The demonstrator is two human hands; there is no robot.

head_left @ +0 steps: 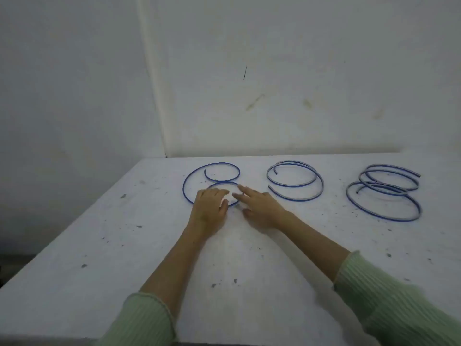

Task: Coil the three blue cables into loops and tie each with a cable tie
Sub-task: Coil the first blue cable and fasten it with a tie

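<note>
Three blue cables lie in a row along the far side of the white table. The left cable forms a loose open spiral. My left hand rests palm down on its near arc, fingers laid over the wire. My right hand reaches in from the right, its straight index finger touching the same cable where the loops cross. The middle cable and the right cable lie loosely coiled and untouched. No cable tie is in view.
A white wall stands directly behind the table. The table's left edge runs diagonally, with dark floor beyond it. Small dark specks dot the tabletop. My green sleeves enter from the bottom.
</note>
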